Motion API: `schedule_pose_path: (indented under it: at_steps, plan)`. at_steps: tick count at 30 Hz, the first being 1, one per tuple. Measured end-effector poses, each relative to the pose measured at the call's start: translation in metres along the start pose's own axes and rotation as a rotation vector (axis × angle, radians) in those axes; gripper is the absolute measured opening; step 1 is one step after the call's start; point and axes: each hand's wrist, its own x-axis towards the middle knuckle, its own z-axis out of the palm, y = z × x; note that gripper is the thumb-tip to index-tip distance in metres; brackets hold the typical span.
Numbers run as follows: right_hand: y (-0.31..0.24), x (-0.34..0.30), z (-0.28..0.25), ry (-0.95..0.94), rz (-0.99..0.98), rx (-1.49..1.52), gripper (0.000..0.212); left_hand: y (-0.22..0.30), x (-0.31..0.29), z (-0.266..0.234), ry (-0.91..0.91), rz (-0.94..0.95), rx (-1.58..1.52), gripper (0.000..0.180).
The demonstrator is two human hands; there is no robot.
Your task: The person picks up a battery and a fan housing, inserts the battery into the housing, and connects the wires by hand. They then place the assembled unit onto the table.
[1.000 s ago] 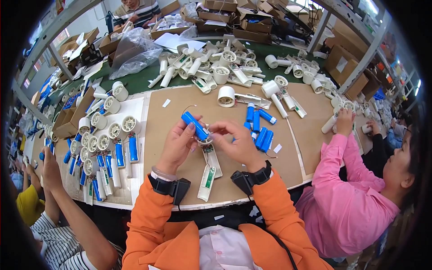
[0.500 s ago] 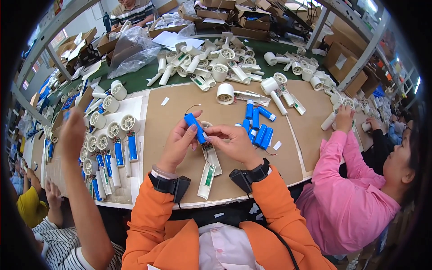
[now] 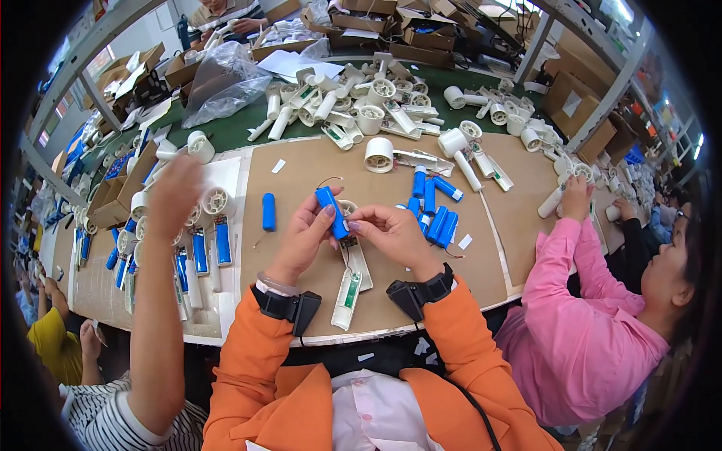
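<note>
A blue battery pack (image 3: pixel 328 207) with thin wires at its top is gripped in my left hand (image 3: pixel 295 239), tilted over the board. The fingers of my right hand (image 3: pixel 389 237) are pinched at the pack's lower end, where a small white patch shows; their exact hold is partly hidden. Just below my hands lies an opened white plastic housing (image 3: pixel 359 272), joined by wires to a part holding a green circuit board (image 3: pixel 352 292). To the right, several blue battery packs (image 3: pixel 442 225) lie in a group. One more blue battery (image 3: pixel 268 212) rests left of my left hand.
White housings (image 3: pixel 370 119) are heaped at the back on a green surface. A co-worker's blurred hand (image 3: pixel 177 192) reaches over housings and batteries at left. At right, a person in pink (image 3: pixel 575 323) handles a white part. A metal post (image 3: pixel 613 90) stands at the back right.
A blue battery now lies on the board left of my left hand. The left co-worker's hand has moved rightward, and a cardboard box there shows more. My hands keep nearly the same hold.
</note>
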Motion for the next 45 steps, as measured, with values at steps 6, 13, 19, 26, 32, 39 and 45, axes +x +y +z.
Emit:
schedule_pose_path:
  at_steps: [6,13,19,26,32,39,45]
  plan:
    - [-0.01,-0.007,0.005,0.045,-0.094,-0.236,0.019,-0.004,0.003,-0.003,0.069,0.034,0.018,0.041]
    - [-0.007,-0.008,0.006,0.079,-0.18,-0.365,0.017,-0.004,0.002,-0.003,0.086,0.042,0.038,0.04]
    - [-0.005,-0.006,0.005,0.087,-0.286,-0.511,0.014,-0.005,0.001,0.001,0.09,0.038,0.083,0.04]
    - [-0.005,-0.008,0.007,0.1,-0.331,-0.582,0.01,-0.005,0.001,0.001,0.093,0.028,0.139,0.041]
    - [0.004,-0.005,0.001,0.177,-0.193,-0.505,0.01,-0.002,0.0,0.001,0.008,0.029,0.067,0.05]
    - [-0.007,-0.009,0.006,0.142,-0.206,-0.251,0.011,-0.001,-0.002,0.002,-0.003,0.049,0.012,0.054]
    - [-0.005,-0.009,0.004,0.139,-0.307,-0.46,0.011,-0.001,-0.001,0.001,-0.012,0.056,0.001,0.054]
